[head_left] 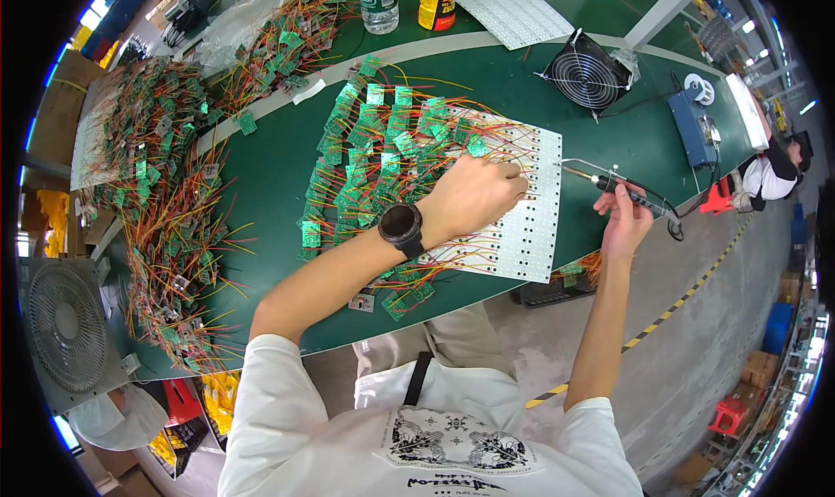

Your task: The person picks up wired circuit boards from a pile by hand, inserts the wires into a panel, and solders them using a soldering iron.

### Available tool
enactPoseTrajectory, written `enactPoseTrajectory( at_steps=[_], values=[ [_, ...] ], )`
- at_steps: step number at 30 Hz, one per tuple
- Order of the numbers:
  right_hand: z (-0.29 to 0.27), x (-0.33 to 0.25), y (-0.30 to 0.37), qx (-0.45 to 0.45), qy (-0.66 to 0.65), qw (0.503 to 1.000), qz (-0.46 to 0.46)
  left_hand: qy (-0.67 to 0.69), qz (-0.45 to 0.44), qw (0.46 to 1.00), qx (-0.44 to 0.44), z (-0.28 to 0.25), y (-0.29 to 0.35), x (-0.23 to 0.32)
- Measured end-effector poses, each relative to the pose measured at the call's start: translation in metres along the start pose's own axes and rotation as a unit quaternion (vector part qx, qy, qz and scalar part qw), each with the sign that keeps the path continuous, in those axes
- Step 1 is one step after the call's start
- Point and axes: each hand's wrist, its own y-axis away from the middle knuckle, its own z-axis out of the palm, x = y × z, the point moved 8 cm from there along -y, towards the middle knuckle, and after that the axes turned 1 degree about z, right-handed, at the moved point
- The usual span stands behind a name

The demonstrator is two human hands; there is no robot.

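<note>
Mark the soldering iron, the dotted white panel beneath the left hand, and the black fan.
Soldering iron (pixel 604 184), head view: dark front of its handle.
Dotted white panel (pixel 543 214), head view: bare right part.
Black fan (pixel 584 78), head view: round wire guard.

Grn PCBs (pixel 311 233), red/ylw wires (pixel 165 245), blk-dotted wht board (pixel 544 203)

"What carries everything?"
"A green table (pixel 271 203), crossed by a pale strip (pixel 452 45); a white perforated board (pixel 532 227) lies near the front edge; rows of wired green circuit boards (pixel 355 173) spread over its left part and onto the tabletop."
"And around them?"
"Left, a tangled heap (pixel 170 227) of similar boards; at the far side, a clear bottle (pixel 378 8), a yellow can (pixel 437 3), a white sheet (pixel 513 10); rightward, a black fan (pixel 584 78), then a blue box (pixel 691 132)."
</note>
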Motion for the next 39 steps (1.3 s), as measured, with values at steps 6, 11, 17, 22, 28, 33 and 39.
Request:
enactPoseTrajectory(
  at_steps=[6, 11, 17, 22, 28, 33, 39],
  values=[
    [-0.001, 0.011, 0.001, -0.035, -0.051, 0.997, 0.052, 0.058, -0.031, 0.998, 0.02, 0.003, -0.001, -0.008],
    [-0.001, 0.013, 0.002, -0.049, -0.037, 0.997, 0.053, 0.045, -0.03, 0.999, 0.005, 0.007, -0.001, -0.008],
    [-0.004, 0.022, 0.002, -0.061, -0.032, 0.996, 0.056, 0.06, -0.045, 0.997, 0.002, 0.009, -0.002, -0.009],
    [-0.003, 0.021, 0.002, -0.068, -0.026, 0.996, 0.055, 0.041, -0.047, 0.998, 0.002, 0.011, -0.004, -0.009],
    [0.004, 0.018, 0.003, -0.086, -0.011, 0.995, 0.059, 0.03, -0.048, 0.998, 0.007, 0.013, -0.004, -0.012],
    [0.003, 0.02, 0.004, -0.088, 0.002, 0.994, 0.063, 0.03, -0.046, 0.998, 0.005, 0.013, -0.003, -0.011],
    [0.004, 0.019, 0.004, -0.09, -0.002, 0.994, 0.062, 0.029, -0.044, 0.999, 0.002, 0.014, -0.002, -0.011]
  ],
)
